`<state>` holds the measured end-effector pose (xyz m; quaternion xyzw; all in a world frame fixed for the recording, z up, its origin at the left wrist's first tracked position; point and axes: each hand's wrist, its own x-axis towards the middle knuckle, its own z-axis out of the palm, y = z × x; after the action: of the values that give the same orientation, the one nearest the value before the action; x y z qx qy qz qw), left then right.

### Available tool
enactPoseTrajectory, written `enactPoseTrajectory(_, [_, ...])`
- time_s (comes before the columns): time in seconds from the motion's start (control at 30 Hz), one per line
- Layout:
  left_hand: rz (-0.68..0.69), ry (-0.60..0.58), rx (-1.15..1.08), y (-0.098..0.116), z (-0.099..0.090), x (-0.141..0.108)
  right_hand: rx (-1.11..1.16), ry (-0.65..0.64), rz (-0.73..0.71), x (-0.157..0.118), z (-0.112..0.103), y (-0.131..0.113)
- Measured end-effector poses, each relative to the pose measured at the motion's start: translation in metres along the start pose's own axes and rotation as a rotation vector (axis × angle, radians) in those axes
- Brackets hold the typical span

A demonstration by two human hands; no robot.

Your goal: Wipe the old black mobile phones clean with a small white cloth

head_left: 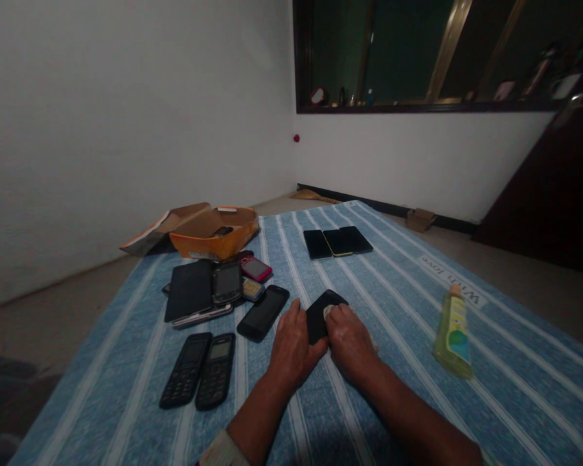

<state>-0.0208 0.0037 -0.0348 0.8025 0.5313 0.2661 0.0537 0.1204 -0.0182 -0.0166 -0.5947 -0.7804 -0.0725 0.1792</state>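
Nearest me, off to my left, two keypad phones [198, 371] lie side by side on the blue striped cover [393, 414], faces up. Just beyond them, in front of me, my left hand [291, 340] holds the dark phone [315, 321] by its left side, fingers laid along it and thumb at the near edge. My right hand [347, 340] is closed around a bunched pale cloth [373, 343], pressed to the right part of the phone; I'd judge I'm partway through wiping it. Whether the phone rests on the cover or is slightly raised, I cannot tell. Well off to my right stands or leans a bottle [454, 336] of yellowish liquid, cap on.

Beyond my left hand, a black phone [263, 313] lies alone. Past it is a loose pile: a flat dark device [190, 291], a grey phone [228, 281], a small keypad phone [252, 289] and a pink phone [256, 266]. These look unsorted, so probably left to do.

Farthest, an open orange box [208, 248] sits left, while three dark phones [337, 242] lie in a tidy row; perhaps those are done, though their surfaces don't prove it.
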Motion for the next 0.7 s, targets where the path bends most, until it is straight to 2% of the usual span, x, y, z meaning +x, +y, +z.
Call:
enactPoseTrajectory(0.2, [-0.018,-0.051,0.026,0.004,-0.010,-0.006,0.012,-0.001,0.001,0.001,-0.003,0.000])
enactPoseTrajectory(0.4, [-0.027,-0.079,0.087,-0.006,-0.020,-0.022,-0.013,0.001,-0.021,0.000,-0.001,-0.003])
enactPoseTrajectory(0.7, [0.021,0.018,0.025,-0.020,-0.012,-0.029,-0.043,0.057,-0.085,-0.010,0.006,-0.023])
